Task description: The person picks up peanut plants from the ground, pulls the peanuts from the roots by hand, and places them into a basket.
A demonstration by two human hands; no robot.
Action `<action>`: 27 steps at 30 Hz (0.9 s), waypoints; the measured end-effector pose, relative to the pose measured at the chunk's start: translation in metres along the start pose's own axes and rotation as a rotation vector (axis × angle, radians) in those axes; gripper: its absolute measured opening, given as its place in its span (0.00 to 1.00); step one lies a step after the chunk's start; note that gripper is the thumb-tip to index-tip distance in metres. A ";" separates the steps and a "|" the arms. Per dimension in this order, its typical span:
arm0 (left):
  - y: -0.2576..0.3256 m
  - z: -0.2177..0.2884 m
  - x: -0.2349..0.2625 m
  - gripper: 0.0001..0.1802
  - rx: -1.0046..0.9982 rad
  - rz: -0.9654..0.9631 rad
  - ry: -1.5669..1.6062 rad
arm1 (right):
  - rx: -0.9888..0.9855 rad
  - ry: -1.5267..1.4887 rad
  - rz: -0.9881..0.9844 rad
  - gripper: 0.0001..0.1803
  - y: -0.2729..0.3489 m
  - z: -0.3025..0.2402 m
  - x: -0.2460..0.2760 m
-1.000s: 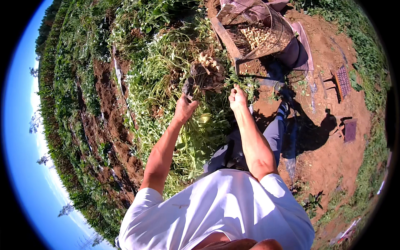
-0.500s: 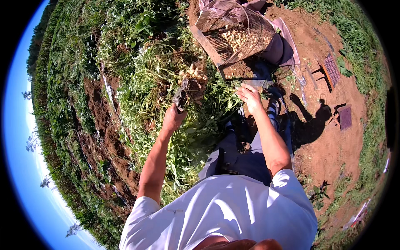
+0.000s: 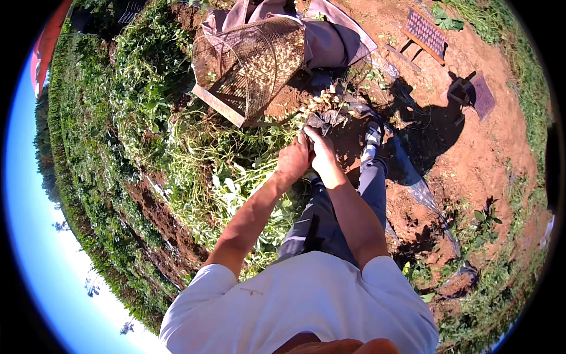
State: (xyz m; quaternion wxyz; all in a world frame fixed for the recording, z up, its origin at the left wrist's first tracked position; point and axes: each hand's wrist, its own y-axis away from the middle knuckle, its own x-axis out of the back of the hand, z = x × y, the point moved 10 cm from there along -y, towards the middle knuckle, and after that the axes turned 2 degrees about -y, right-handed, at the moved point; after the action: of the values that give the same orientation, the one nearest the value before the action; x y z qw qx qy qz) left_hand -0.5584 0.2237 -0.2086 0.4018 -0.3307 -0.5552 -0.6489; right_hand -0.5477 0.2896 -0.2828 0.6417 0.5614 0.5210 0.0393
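- One peanut bunch [image 3: 321, 102]: near end gripped by the left hand [image 3: 293, 159], fingers curled closed; right hand [image 3: 322, 151] against it, finger closure cannot be told.
- Dark plastic film [image 3: 328, 120]: at the fingertips, pods just beyond.
- Wire-mesh cage [image 3: 254, 88], peanuts [image 3: 284, 62] inside: beyond the grip, leftward.
- Pulled vines [image 3: 197, 144]: left of the grip.
- Low stool [image 3: 425, 36]: well beyond, rightward.

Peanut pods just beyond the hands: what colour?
Pale tan; the pods show in the head view.

Hard sunlight from the left throws dark shadows [image 3: 435, 141] across the soil [image 3: 498, 153], while fisheye distortion curves the edges.
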 end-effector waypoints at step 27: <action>-0.315 -0.085 -0.072 0.31 0.288 -0.105 -0.018 | -0.185 0.101 1.049 0.15 0.438 -0.051 0.610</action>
State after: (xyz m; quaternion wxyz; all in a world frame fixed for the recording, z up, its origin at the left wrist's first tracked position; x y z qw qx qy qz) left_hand -0.8039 0.1702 -0.4293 0.4055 -0.2461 -0.6626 -0.5796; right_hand -0.0731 0.8728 -0.3211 0.5567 0.6851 0.1951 0.4274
